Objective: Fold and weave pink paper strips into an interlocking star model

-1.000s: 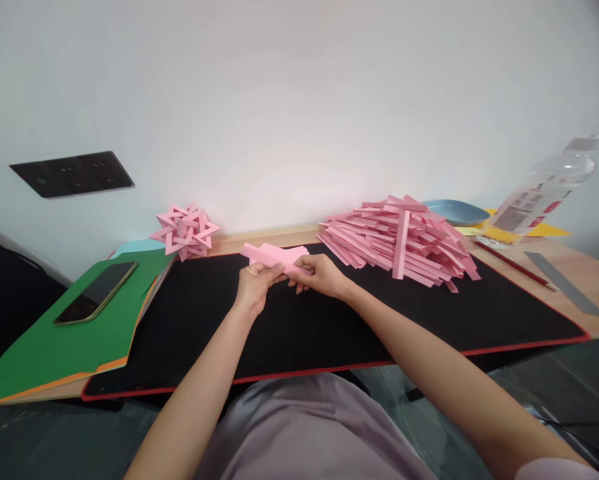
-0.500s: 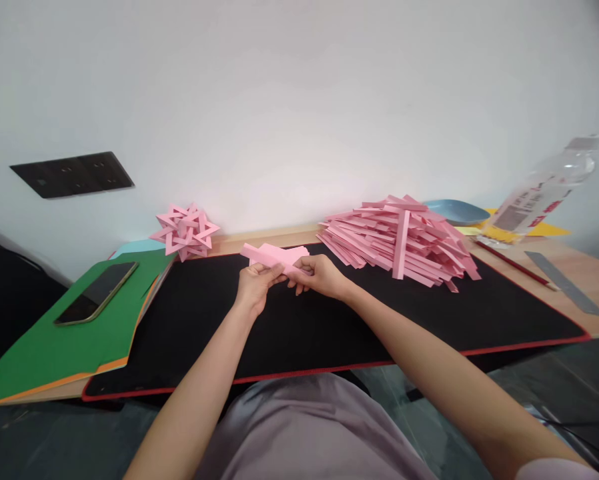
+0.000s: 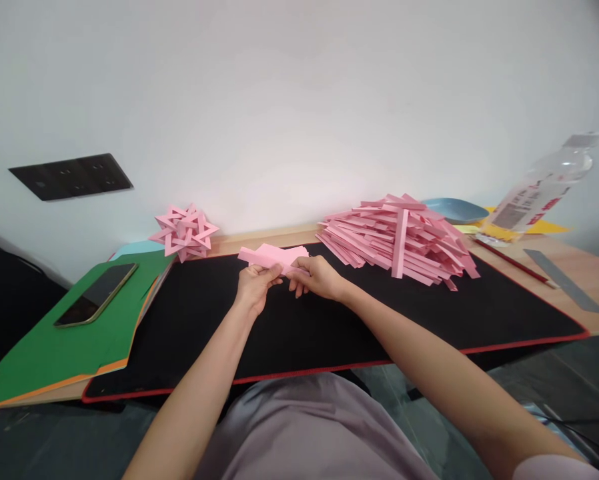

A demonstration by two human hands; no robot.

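A folded pink paper piece (image 3: 275,255) is held over the black mat (image 3: 299,333), near its back edge. My left hand (image 3: 254,285) pinches its left part between thumb and fingers. On its right part, my right hand (image 3: 317,277) is closed, thumb on top. The fingertips of both hands nearly meet and cover the paper's front edge. A heap of pink folded strips (image 3: 369,233) lies to the right, one strip leaning upright on its front. At the back left sits a pink star-shaped paper model (image 3: 185,231).
A phone (image 3: 97,295) rests on green paper sheets (image 3: 54,353) at the left. To the right are a blue dish (image 3: 457,210), a plastic bottle (image 3: 537,193), a red pencil (image 3: 517,262) and a ruler (image 3: 564,280). A wall with a black socket panel (image 3: 72,177) stands behind.
The left end of the held paper has shifted slightly left and down. Both hands stay closed on the paper, with only small finger movements.
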